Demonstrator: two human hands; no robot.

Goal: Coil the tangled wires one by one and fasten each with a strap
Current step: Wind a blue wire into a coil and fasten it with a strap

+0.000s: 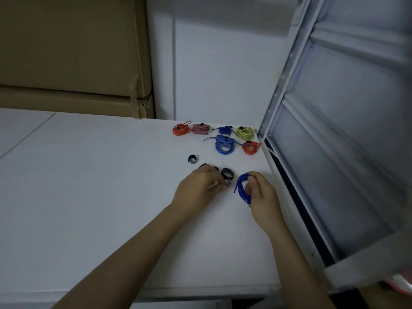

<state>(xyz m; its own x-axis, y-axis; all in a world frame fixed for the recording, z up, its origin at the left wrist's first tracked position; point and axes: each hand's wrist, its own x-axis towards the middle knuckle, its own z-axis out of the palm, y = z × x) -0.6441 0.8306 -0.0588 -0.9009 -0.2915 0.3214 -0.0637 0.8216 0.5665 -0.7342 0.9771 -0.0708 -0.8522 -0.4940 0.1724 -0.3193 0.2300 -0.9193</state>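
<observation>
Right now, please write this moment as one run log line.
right hand: holds dark blue coil | left hand: picking strap | finished coils: six, far table edge

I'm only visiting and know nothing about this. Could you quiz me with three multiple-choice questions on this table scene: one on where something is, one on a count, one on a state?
1. Where do the finished bundles lie?
A. far right corner of the table
B. near left edge
C. on the cardboard box

2. How many finished bundles are there?
A. three
B. six
C. nine

3. What is the right hand doing?
A. resting flat
B. holding a blue coil
C. pointing

Answers:
1 A: the finished bundles sit at the far right of the table.
2 B: two red, one pink, two blue, one yellow.
3 B: the right hand has a grip on the blue coil.
</observation>
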